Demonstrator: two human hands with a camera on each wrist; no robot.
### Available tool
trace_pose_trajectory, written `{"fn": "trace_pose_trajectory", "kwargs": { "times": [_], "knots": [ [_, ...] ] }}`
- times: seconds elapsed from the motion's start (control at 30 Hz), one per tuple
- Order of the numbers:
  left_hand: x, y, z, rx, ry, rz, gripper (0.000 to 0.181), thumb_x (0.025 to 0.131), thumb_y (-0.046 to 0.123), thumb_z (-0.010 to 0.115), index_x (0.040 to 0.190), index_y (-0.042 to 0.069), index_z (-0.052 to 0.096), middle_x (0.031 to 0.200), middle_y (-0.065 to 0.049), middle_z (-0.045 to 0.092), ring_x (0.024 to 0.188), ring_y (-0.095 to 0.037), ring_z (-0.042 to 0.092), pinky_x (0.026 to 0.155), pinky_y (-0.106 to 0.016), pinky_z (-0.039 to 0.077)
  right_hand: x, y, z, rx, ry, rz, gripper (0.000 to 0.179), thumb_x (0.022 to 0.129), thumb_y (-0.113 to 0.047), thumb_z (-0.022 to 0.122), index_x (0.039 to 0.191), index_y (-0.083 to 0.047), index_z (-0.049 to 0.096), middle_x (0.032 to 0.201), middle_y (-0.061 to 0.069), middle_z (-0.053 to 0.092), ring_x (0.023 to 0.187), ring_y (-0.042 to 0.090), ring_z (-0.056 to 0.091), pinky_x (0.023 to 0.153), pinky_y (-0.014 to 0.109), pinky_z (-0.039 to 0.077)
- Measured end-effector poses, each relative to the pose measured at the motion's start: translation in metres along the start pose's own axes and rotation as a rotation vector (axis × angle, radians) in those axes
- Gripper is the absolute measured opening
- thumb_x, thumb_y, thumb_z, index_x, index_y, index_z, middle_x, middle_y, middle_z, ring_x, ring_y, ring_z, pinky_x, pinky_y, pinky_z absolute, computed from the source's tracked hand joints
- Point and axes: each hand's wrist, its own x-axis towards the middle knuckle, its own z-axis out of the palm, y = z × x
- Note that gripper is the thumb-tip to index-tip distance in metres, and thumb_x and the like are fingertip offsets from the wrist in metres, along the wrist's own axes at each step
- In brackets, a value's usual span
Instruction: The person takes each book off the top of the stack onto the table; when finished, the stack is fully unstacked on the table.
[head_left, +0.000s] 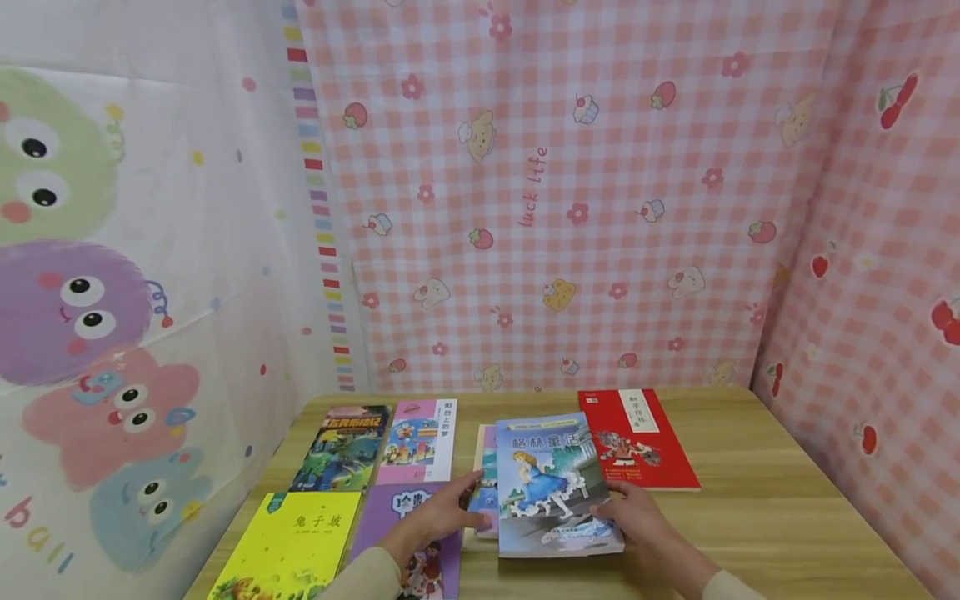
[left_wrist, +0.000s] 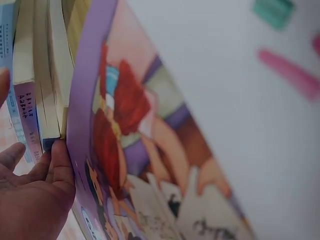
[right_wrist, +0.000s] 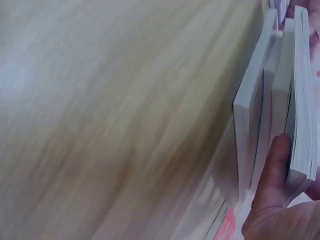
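A blue-grey storybook (head_left: 551, 492) with a girl in a blue dress tops a small stack of books. My right hand (head_left: 637, 521) grips its right edge, thumb on the cover; in the right wrist view a finger (right_wrist: 275, 170) of that hand lies beneath this top book. Below it, the left edge of a pinkish-blue book (head_left: 486, 521) sticks out. Beside the stack, my left hand (head_left: 438, 517) touches the lower books' left edge with fingers extended. That hand is over a purple book (head_left: 450, 575) on the table, which fills much of the left wrist view.
A yellow book (head_left: 281, 542), a dark green-covered book (head_left: 341, 450) and a pink-and-white book (head_left: 416, 442) lie on the left. A red book (head_left: 637, 437) lies behind the stack to the right. The wooden table (head_left: 787, 500) meets a checked curtain (head_left: 570, 250).
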Motion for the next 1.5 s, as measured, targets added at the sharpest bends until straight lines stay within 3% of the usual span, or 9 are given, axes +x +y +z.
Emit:
{"fn": "trace_pose_trajectory", "kwargs": {
  "times": [0.4,0.63,0.87,1.17,1.5],
  "knots": [
    [0.001,0.004,-0.004,0.159,0.035,0.008,0.082,0.081,0.015,0.083,0.150,0.003,0.040,0.149,-0.029,0.037,0.138,-0.050,0.030,0.111,-0.065,0.023,0.004,0.003,-0.008,0.164,-0.029,-0.045,0.062,0.090,-0.002,0.065,0.146,0.007,0.040,0.122,0.024,0.059,0.088,0.025,0.062,0.075,0.036,0.056],
    [0.002,-0.001,-0.002,0.177,0.028,0.006,0.083,0.081,0.021,0.083,0.151,0.007,0.040,0.151,-0.027,0.036,0.140,-0.050,0.028,0.111,-0.066,0.020,0.005,0.007,-0.014,0.215,-0.027,-0.069,0.062,0.091,-0.002,0.065,0.147,0.006,0.040,0.123,0.024,0.058,0.088,0.024,0.061,0.073,0.034,0.055],
    [0.004,-0.002,-0.002,0.173,0.024,-0.021,0.084,0.081,0.026,0.083,0.152,0.012,0.040,0.153,-0.026,0.033,0.141,-0.050,0.025,0.111,-0.067,0.019,0.005,0.003,-0.021,0.214,-0.051,-0.047,0.065,0.092,-0.007,0.066,0.150,0.000,0.038,0.135,0.026,0.049,0.094,0.025,0.060,0.076,0.034,0.055],
    [-0.001,-0.003,-0.005,0.193,0.011,-0.011,0.083,0.083,0.026,0.082,0.153,0.010,0.038,0.152,-0.028,0.033,0.140,-0.051,0.027,0.110,-0.068,0.022,0.005,0.004,-0.029,0.252,-0.066,-0.092,0.064,0.093,-0.004,0.064,0.150,0.004,0.035,0.115,0.019,0.056,0.079,0.022,0.063,0.066,0.032,0.055],
    [-0.002,0.000,-0.003,0.183,-0.011,0.009,0.083,0.084,0.023,0.081,0.153,0.008,0.037,0.153,-0.026,0.033,0.141,-0.050,0.026,0.111,-0.066,0.021,0.009,0.005,-0.053,0.291,-0.077,-0.084,0.067,0.095,-0.006,0.062,0.153,0.002,0.029,0.113,0.016,0.060,0.079,0.022,0.065,0.068,0.034,0.058]
  ]
}}
